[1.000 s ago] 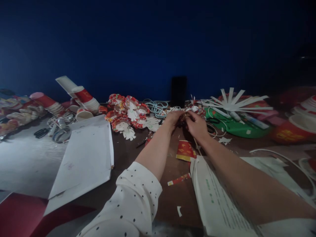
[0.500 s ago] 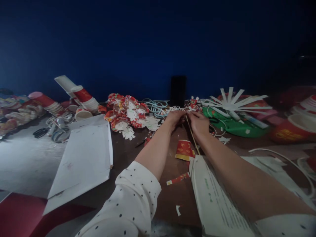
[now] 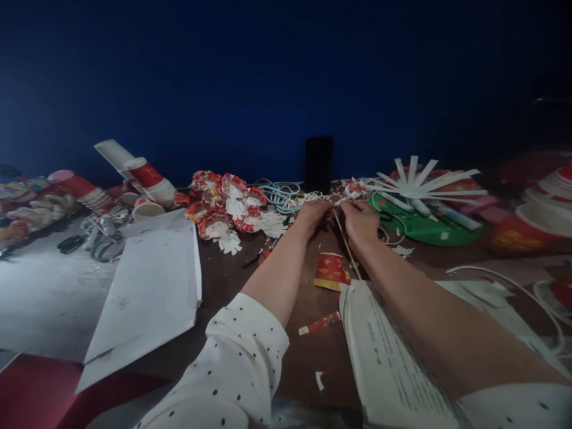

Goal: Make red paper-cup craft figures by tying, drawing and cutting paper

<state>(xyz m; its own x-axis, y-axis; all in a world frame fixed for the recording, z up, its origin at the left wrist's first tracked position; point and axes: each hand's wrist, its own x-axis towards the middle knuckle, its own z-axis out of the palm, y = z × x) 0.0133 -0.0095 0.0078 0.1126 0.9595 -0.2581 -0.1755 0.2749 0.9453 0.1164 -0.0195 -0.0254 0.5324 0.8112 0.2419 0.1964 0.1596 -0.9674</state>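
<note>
My left hand and my right hand meet over the middle of the brown table, fingers closed and bent inward. From between the fingertips a thin wooden stick slants down toward me; its upper end is at my left fingers. A red-and-white cut paper piece shows just beyond the fingers of my right hand, which appear closed on it. The exact grip is hidden behind both hands. Below them lie a red printed paper piece and a narrow red strip.
Red-and-white paper cutouts are heaped left of my hands. White cardboard and stacked paper cups lie farther left. At right are fanned white strips, a green bag and a printed booklet. A dark upright slab stands behind.
The view has shifted slightly. My hands stay together around the stick's upper end, with fingertips a little farther apart. The red-and-white paper piece beyond them has turned and looks flatter.
</note>
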